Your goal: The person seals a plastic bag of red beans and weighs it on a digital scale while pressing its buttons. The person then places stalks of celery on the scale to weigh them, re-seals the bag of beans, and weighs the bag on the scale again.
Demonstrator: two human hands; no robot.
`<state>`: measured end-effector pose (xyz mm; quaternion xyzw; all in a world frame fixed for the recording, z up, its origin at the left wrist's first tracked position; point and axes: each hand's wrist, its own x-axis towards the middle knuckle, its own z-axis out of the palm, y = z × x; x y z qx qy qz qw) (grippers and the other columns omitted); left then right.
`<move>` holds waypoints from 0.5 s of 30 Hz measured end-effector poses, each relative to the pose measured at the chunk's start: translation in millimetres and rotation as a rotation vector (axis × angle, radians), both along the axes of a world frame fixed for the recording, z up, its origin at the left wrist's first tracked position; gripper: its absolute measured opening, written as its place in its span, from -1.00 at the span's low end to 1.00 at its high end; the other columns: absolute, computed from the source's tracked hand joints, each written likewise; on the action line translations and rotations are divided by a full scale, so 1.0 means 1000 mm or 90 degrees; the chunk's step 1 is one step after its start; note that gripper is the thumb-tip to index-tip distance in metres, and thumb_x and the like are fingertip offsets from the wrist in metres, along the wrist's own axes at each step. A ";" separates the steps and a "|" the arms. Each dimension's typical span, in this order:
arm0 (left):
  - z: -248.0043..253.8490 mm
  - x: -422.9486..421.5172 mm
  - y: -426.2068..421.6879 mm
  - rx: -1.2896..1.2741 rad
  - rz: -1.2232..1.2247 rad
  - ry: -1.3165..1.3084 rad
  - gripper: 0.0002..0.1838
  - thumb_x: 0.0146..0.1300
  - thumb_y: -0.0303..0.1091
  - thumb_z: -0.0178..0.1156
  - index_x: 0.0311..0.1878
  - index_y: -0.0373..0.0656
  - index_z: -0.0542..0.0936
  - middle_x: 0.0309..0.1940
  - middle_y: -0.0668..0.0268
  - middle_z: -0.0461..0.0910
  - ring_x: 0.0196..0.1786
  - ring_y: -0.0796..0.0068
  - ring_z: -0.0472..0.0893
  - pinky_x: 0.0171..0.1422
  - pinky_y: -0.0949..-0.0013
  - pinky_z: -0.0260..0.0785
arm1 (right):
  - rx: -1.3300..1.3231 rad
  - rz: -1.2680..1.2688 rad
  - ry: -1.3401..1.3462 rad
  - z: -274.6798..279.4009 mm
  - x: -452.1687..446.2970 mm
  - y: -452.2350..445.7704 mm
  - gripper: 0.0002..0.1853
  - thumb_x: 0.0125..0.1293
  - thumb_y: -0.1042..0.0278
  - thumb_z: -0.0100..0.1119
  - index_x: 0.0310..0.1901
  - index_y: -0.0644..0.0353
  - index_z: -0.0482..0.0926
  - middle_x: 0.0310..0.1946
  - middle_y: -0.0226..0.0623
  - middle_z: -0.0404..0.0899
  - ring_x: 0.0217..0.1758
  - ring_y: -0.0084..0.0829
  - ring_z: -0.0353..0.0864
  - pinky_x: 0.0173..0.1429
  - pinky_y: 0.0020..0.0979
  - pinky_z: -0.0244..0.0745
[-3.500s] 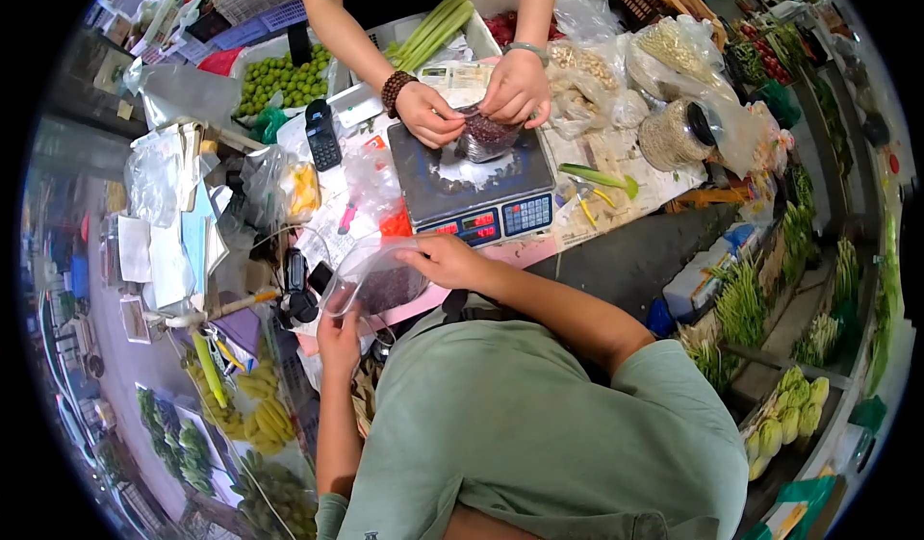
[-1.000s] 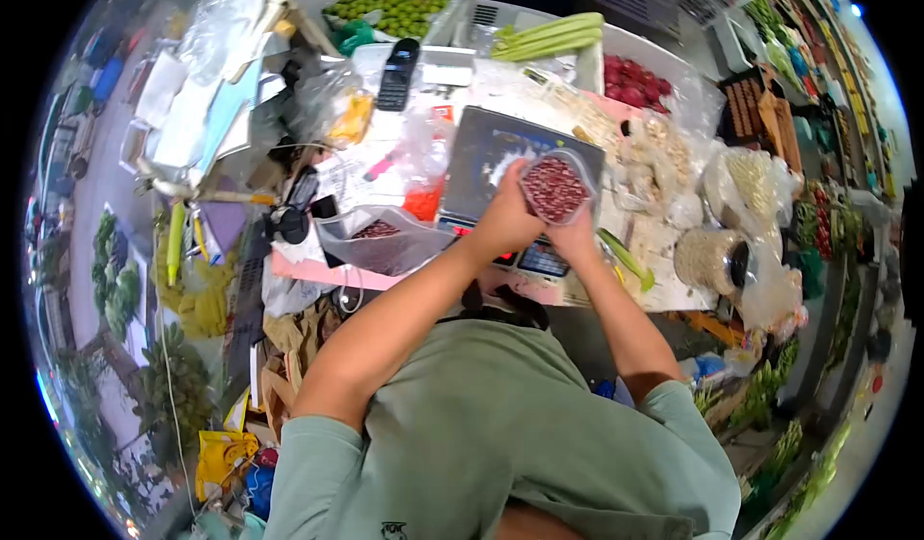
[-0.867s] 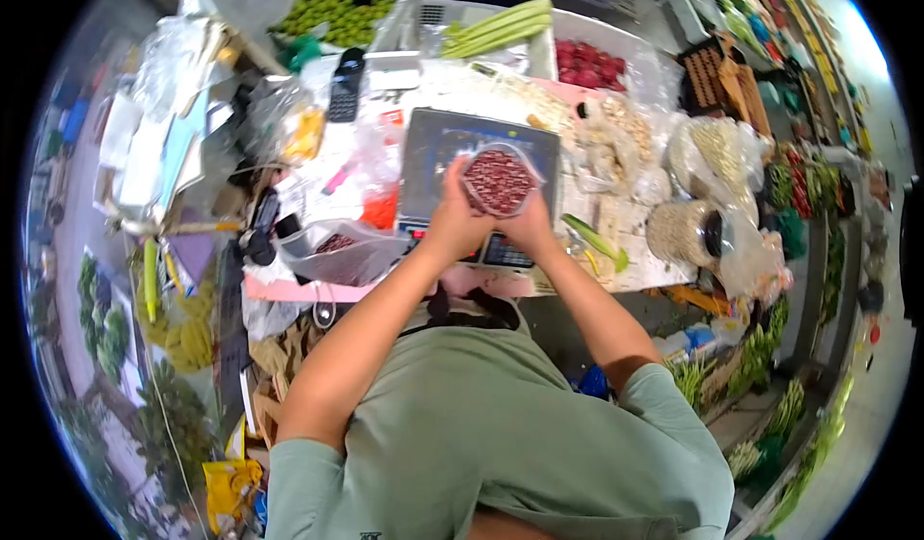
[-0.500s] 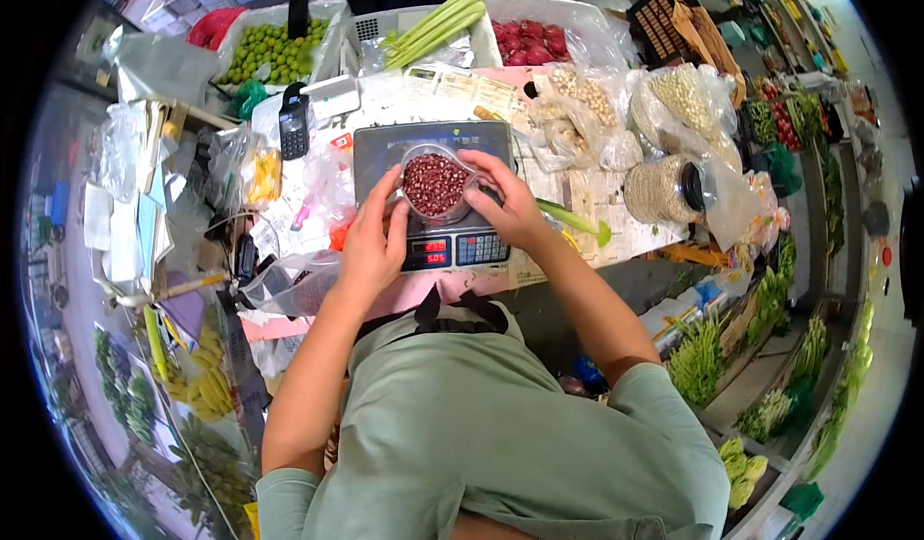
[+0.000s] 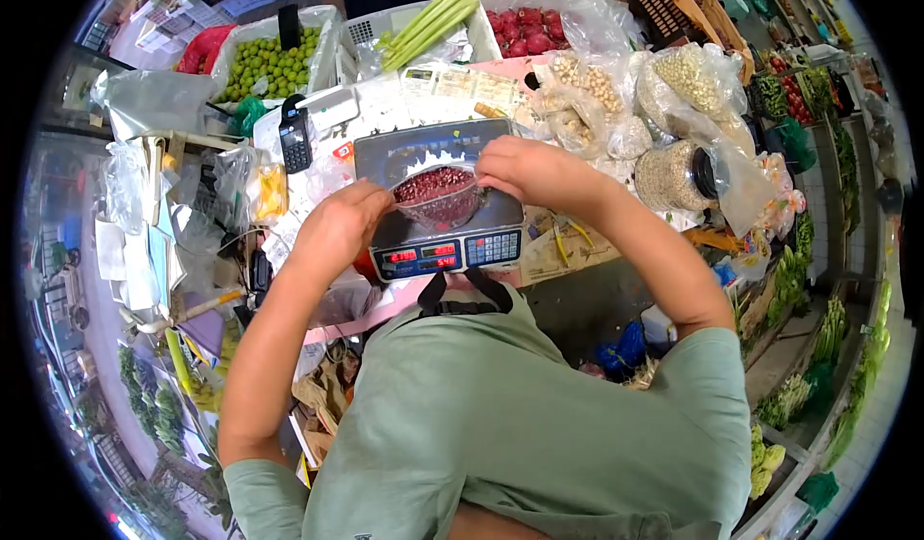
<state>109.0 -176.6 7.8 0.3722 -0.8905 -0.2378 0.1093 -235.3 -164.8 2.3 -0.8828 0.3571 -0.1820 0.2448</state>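
Dark red beans point(image 5: 433, 184) lie in a clear plastic container point(image 5: 443, 215), whose thin see-through wall could be a bag or a bowl. It is over the metal plate of a digital scale point(image 5: 377, 158), which has lit red digits on its front. My left hand point(image 5: 339, 224) pinches the container's left edge with bent fingers. On the opposite side, my right hand point(image 5: 534, 169) grips the right edge between thumb and fingers. Whether the container's underside rests on the plate is hard to tell.
A card terminal point(image 5: 295, 136) stands left of the scale. Behind are celery point(image 5: 433, 22), a box of green fruit point(image 5: 269, 64) and red fruit point(image 5: 525, 32). To the right are bagged pale goods point(image 5: 587, 88) and a dark-lidded jar point(image 5: 666, 174). Yellow-handled scissors point(image 5: 568, 242) lie near the scale.
My hands have gone from cupping the container's sides to pinching its edges, elbows wider apart. The container now looks wider and tilted. A green stalk right of the scale is no longer visible.
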 end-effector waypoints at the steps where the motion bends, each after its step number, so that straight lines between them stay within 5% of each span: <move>1: 0.000 0.001 -0.002 -0.033 -0.028 0.007 -0.81 0.39 -0.49 0.27 0.03 -0.22 0.68 -0.04 0.08 0.72 -0.02 -0.05 0.73 0.10 0.07 0.62 | 0.011 0.001 0.000 0.007 -0.001 -0.002 -0.85 0.50 0.32 0.28 -0.08 0.22 0.64 -0.08 -0.16 0.67 0.05 -0.06 0.67 0.17 -0.14 0.59; 5: 0.040 -0.006 0.003 -0.152 -0.032 0.090 -0.80 0.29 -0.55 0.37 -0.03 -0.23 0.70 -0.13 0.14 0.74 -0.08 0.01 0.75 0.01 0.12 0.65 | -0.013 0.008 -0.064 0.028 -0.001 0.006 -0.88 0.47 0.34 0.32 -0.09 0.18 0.65 -0.08 -0.18 0.69 0.02 -0.06 0.67 0.16 -0.14 0.59; 8: 0.061 -0.006 0.003 -0.084 0.020 0.076 -0.79 0.26 -0.60 0.37 -0.04 -0.25 0.69 -0.14 0.15 0.73 -0.08 0.01 0.75 0.01 0.13 0.65 | -0.073 -0.026 -0.081 0.033 0.001 0.008 -0.89 0.43 0.37 0.35 -0.09 0.16 0.67 -0.11 -0.21 0.70 -0.03 -0.08 0.68 0.16 -0.15 0.59; 15: 0.023 -0.007 -0.013 -0.049 -0.008 0.016 -0.83 0.29 -0.56 0.30 -0.07 -0.26 0.72 -0.15 0.10 0.73 -0.10 -0.02 0.73 0.02 0.11 0.63 | -0.070 -0.031 -0.024 0.001 0.002 -0.003 -0.89 0.39 0.38 0.33 -0.09 0.12 0.69 -0.16 -0.31 0.69 0.00 -0.17 0.67 0.24 -0.18 0.53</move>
